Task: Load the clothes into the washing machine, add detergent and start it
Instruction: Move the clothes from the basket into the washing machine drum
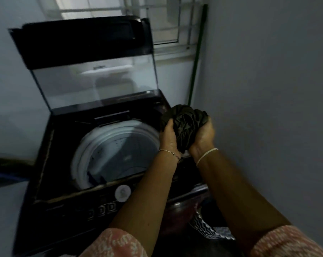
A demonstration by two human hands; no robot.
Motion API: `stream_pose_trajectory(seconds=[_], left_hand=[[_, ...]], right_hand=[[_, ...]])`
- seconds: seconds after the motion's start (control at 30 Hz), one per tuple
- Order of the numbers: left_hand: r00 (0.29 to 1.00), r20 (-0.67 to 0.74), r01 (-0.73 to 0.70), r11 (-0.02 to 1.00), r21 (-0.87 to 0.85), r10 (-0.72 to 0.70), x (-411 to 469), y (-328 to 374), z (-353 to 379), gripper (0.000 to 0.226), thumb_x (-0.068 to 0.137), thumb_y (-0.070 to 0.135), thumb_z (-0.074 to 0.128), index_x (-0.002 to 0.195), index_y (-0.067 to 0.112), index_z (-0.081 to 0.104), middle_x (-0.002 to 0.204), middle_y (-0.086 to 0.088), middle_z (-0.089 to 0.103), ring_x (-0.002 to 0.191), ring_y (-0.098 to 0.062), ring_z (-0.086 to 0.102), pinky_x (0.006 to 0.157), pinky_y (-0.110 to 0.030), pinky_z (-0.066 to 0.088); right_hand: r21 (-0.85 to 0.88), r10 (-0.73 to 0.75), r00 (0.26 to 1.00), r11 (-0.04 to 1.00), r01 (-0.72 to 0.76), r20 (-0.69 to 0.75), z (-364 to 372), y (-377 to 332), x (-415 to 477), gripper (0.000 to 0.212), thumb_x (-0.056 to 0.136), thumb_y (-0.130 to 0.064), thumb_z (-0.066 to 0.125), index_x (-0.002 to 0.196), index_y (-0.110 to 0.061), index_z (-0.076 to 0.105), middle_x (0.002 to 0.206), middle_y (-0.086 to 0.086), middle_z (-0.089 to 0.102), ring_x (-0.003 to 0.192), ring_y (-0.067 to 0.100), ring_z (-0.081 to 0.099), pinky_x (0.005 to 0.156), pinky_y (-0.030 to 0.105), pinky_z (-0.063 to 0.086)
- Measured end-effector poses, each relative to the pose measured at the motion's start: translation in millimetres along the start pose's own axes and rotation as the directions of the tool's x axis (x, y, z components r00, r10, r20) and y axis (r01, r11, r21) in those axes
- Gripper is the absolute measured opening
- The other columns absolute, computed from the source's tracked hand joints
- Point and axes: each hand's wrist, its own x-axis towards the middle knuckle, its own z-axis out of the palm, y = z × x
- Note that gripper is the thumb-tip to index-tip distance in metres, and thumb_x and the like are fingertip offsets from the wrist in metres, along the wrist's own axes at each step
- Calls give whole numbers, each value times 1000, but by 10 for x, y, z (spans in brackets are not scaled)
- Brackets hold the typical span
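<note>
A black top-loading washing machine (46, 164) stands in front of me with its glass lid (94, 82) raised upright. Its white-rimmed drum (120, 151) is open, with something dark low at its front. A bunched dark garment (186, 123) is held above the machine's right rim. My left hand (169, 137) grips the bundle's left side and my right hand (203, 135) grips its right side. The control panel with a round white dial (122, 192) and small buttons (101, 210) runs along the front edge.
A wall (268, 89) rises close on the right. A green pole (196, 58) leans in the corner by a barred window (166, 25). A reddish tub (177, 208) and a black-and-white patterned cloth (207, 229) lie low between machine and wall.
</note>
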Motion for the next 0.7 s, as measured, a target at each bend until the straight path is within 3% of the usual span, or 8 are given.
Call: stream_pose_trajectory(seconds=[0.1,0.2,0.27,0.33,0.43,0.53,0.63,0.7], left_hand=[[1000,-18,-17,999,-32,17,-10,434,-395,81,53,55,71,123,14,64,122,-13,66,110,-32,63,95,-45,52],[1000,-28,8,999,-53,-9,52,786,-823,59,81,47,60,127,10,60,125,-16,63,112,-30,60,90,-38,53],[998,-48,43,998,-51,-45,185,937,-1127,50,92,41,51,129,8,57,129,-17,60,111,-31,58,83,-35,53],[993,-82,87,996,-31,-89,280,1048,-1380,49,94,42,49,130,9,57,130,-16,59,110,-31,58,81,-35,51],[982,-121,149,989,12,-146,418,1128,-1710,45,95,40,48,123,7,60,118,-14,62,104,-29,58,89,-39,49],[970,-151,199,979,41,-191,519,1191,-1987,38,88,32,56,113,6,66,109,-16,66,93,-29,62,88,-39,51],[947,-229,239,970,42,-224,657,1204,-2250,44,77,30,63,115,7,68,120,-15,66,105,-31,62,96,-41,49],[931,-297,248,965,81,-214,697,1197,-2359,43,78,32,64,115,12,67,118,-11,64,108,-29,58,92,-36,49]], right_hand=[[-51,63,998,997,-62,10,339,474,39,55,75,-42,54,118,-8,66,118,19,66,109,37,62,89,50,53],[-129,76,997,989,-73,15,593,967,98,63,65,-45,63,119,-11,66,120,17,65,109,37,62,90,51,53],[-222,90,996,971,-85,12,709,1242,53,56,69,-41,63,115,-9,67,116,18,66,106,37,64,90,51,53],[-295,128,991,946,-132,-32,735,1493,93,40,83,-35,54,109,-7,67,113,20,67,102,36,65,90,49,54],[-368,245,966,893,-259,-87,688,1862,288,50,82,-41,53,117,-9,65,123,19,64,107,37,63,95,49,50],[-476,201,964,840,-260,-173,496,2243,743,58,81,-48,47,126,-13,59,126,15,62,107,38,62,93,51,51],[-503,194,954,816,-287,-230,372,2449,909,66,71,-55,48,126,-21,59,123,11,64,104,35,63,91,51,52],[-573,128,965,784,-239,-228,427,2434,795,56,80,-43,49,127,-14,59,122,11,63,108,34,61,97,49,49]])
